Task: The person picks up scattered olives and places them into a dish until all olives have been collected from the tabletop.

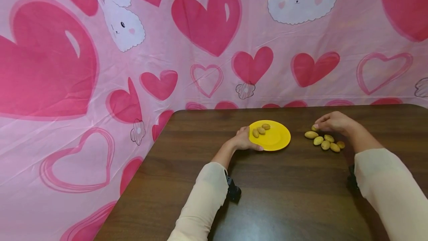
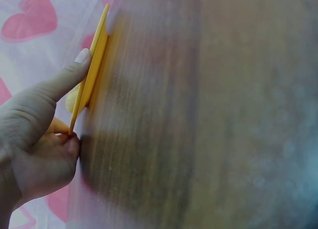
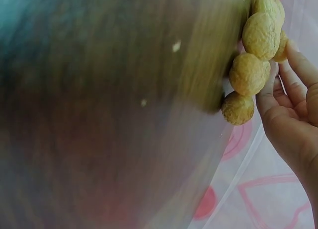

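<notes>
A yellow plate (image 1: 275, 137) lies on the dark wooden table, with three small yellow oval fruits (image 1: 261, 131) on its left part. My left hand (image 1: 245, 139) grips the plate's left rim, thumb along the near edge; the left wrist view shows the same plate (image 2: 97, 65) edge-on between thumb and fingers. Right of the plate is a loose cluster of several more yellow fruits (image 1: 318, 141), wrinkled-skinned in the right wrist view. At the cluster's far side my right hand (image 1: 336, 122) pinches one fruit (image 1: 314, 128) between thumb and fingertips, partly hidden by them.
The brown table (image 1: 284, 189) reaches back to a pink cloth (image 1: 207, 81) with hearts and white animal faces. Its left edge slants toward me. A small black wrist camera (image 1: 233, 190) sits under my left sleeve. Bare wood lies between plate and fruits.
</notes>
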`<action>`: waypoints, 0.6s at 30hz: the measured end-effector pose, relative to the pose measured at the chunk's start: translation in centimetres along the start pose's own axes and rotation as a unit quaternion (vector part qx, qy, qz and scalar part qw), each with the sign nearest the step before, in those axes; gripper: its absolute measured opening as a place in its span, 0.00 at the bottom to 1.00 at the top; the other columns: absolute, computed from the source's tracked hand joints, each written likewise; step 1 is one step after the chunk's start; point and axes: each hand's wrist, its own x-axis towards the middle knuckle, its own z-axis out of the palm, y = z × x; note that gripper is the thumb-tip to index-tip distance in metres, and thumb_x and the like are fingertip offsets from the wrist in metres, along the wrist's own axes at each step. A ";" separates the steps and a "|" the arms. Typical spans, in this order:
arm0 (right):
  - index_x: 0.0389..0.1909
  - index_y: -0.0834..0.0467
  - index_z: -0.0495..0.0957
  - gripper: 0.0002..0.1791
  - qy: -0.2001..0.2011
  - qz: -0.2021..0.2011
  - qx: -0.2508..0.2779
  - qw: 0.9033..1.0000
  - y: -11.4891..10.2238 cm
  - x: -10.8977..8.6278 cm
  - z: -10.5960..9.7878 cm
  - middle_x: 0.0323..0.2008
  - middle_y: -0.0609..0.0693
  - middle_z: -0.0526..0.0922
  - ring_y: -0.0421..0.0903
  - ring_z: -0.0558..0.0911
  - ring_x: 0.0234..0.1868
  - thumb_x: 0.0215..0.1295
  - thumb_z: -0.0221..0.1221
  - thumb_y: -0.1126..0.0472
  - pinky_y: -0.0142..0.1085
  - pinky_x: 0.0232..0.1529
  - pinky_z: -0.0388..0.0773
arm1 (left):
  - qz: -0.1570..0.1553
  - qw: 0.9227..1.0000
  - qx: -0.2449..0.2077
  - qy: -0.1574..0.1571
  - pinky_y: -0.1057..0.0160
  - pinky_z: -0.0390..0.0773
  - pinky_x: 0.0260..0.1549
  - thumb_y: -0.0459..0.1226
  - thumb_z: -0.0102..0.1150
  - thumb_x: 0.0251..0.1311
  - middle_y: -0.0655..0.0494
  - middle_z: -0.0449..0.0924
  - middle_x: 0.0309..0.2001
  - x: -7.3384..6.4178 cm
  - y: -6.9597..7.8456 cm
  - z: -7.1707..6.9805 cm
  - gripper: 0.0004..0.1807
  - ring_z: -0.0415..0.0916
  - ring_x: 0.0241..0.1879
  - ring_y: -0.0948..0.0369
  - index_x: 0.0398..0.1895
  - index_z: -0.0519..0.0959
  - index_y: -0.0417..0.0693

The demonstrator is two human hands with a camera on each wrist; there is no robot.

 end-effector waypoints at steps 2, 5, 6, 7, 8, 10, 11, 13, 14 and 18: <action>0.54 0.77 0.67 0.32 -0.003 -0.002 0.004 1.000 -0.1 0.1 0.1 0.45 0.56 0.79 0.46 0.77 0.45 0.63 0.58 0.51 0.41 0.46 0.75 | 0.001 1.000 0.000 0.001 0.52 0.55 0.62 0.51 0.70 0.44 0.50 0.49 0.69 0.0 0.0 0.0 0.55 0.49 0.63 0.54 0.71 0.49 0.45; 0.53 0.77 0.67 0.31 -0.001 -0.008 0.004 1.000 -0.4 0.2 0.3 0.43 0.56 0.80 0.47 0.77 0.46 0.63 0.58 0.52 0.41 0.47 0.75 | -0.001 1.000 -0.001 0.001 0.52 0.55 0.62 0.51 0.69 0.44 0.50 0.48 0.69 0.0 0.0 0.0 0.55 0.49 0.64 0.54 0.71 0.48 0.45; 0.53 0.77 0.68 0.31 0.000 -0.010 0.003 1.000 -0.5 0.2 0.3 0.43 0.55 0.80 0.47 0.77 0.45 0.63 0.58 0.52 0.41 0.46 0.75 | -0.002 1.000 -0.001 0.001 0.52 0.55 0.62 0.51 0.69 0.44 0.50 0.48 0.69 0.0 0.0 0.0 0.55 0.49 0.64 0.54 0.71 0.48 0.45; 0.52 0.77 0.68 0.31 0.001 -0.012 0.004 1.000 -0.6 0.2 0.4 0.42 0.55 0.81 0.46 0.78 0.45 0.63 0.58 0.52 0.40 0.46 0.76 | -0.002 1.000 -0.003 0.001 0.52 0.55 0.62 0.51 0.69 0.44 0.50 0.48 0.69 -0.1 0.0 0.0 0.55 0.50 0.63 0.54 0.71 0.48 0.44; 0.52 0.77 0.68 0.31 0.002 -0.013 0.000 1.000 -0.7 0.3 0.5 0.42 0.54 0.81 0.46 0.78 0.44 0.62 0.59 0.52 0.40 0.45 0.76 | -0.003 1.000 -0.004 0.002 0.52 0.55 0.62 0.51 0.69 0.44 0.50 0.48 0.69 -0.1 0.0 0.0 0.55 0.50 0.63 0.54 0.71 0.48 0.44; 0.52 0.77 0.69 0.31 0.004 -0.014 -0.004 1.000 -0.9 0.4 0.6 0.41 0.54 0.81 0.46 0.78 0.43 0.62 0.59 0.52 0.40 0.46 0.76 | -0.003 1.000 -0.006 0.002 0.52 0.55 0.62 0.51 0.70 0.44 0.50 0.48 0.69 -0.1 0.0 0.0 0.55 0.50 0.63 0.54 0.71 0.48 0.44; 0.52 0.76 0.69 0.31 0.004 -0.012 -0.005 1.000 -0.9 0.4 0.7 0.41 0.54 0.81 0.46 0.78 0.43 0.62 0.59 0.51 0.41 0.46 0.75 | -0.003 1.000 -0.006 0.002 0.52 0.55 0.62 0.51 0.70 0.44 0.50 0.48 0.69 -0.1 0.0 0.0 0.55 0.50 0.63 0.54 0.71 0.49 0.44; 0.53 0.76 0.69 0.32 0.004 -0.010 -0.008 1.000 -1.0 0.5 0.8 0.41 0.54 0.81 0.47 0.78 0.43 0.62 0.59 0.50 0.43 0.47 0.75 | -0.003 1.000 -0.007 0.002 0.52 0.55 0.62 0.51 0.70 0.44 0.50 0.48 0.69 -0.1 0.0 0.0 0.55 0.50 0.63 0.54 0.71 0.49 0.44; 0.53 0.75 0.69 0.32 0.004 -0.010 -0.013 1.000 -1.1 0.5 0.8 0.42 0.54 0.81 0.47 0.77 0.43 0.62 0.59 0.50 0.43 0.47 0.74 | -0.003 1.000 -0.007 0.002 0.52 0.56 0.62 0.51 0.69 0.44 0.50 0.48 0.69 -0.1 0.0 0.0 0.55 0.50 0.63 0.54 0.71 0.49 0.45; 0.53 0.76 0.69 0.32 0.005 -0.013 -0.009 1.000 -1.2 0.7 1.0 0.41 0.55 0.81 0.46 0.77 0.42 0.62 0.59 0.50 0.43 0.47 0.74 | -0.006 1.000 -0.007 0.001 0.52 0.56 0.62 0.50 0.70 0.44 0.50 0.49 0.69 -0.2 0.2 -0.1 0.54 0.50 0.63 0.54 0.71 0.49 0.45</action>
